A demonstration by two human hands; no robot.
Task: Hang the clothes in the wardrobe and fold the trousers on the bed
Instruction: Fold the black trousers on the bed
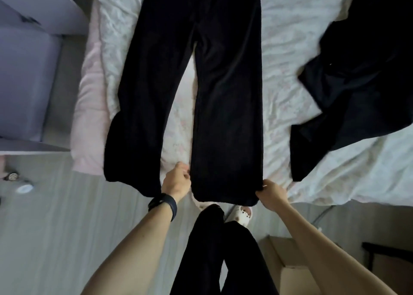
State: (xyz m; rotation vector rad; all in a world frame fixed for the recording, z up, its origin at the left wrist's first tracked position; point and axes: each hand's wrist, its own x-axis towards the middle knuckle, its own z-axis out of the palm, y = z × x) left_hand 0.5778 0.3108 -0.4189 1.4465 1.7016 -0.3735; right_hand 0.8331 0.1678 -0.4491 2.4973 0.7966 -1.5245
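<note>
Fingers [183, 171] of left hand [176, 180] curled, pinching inner edge of one leg of black trousers [225, 93] near hem. Right hand [271, 194] fingers [263, 187] pinch same leg's outer edge. Trousers lie flat, legs apart, on bed [290, 48], hems hanging over its near edge. Another dark garment [348, 89] crumpled on bed, right side, apart from trousers. Dark band [163, 205] on left wrist.

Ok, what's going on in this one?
A person stands at the edge of the bed, where black trousers lie spread flat with the legs pointing toward them. The left hand and the right hand each pinch one side of the same leg's hem with the fingers. No fold has been made yet. A second dark garment lies crumpled on the bed further to the right, untouched.
</note>
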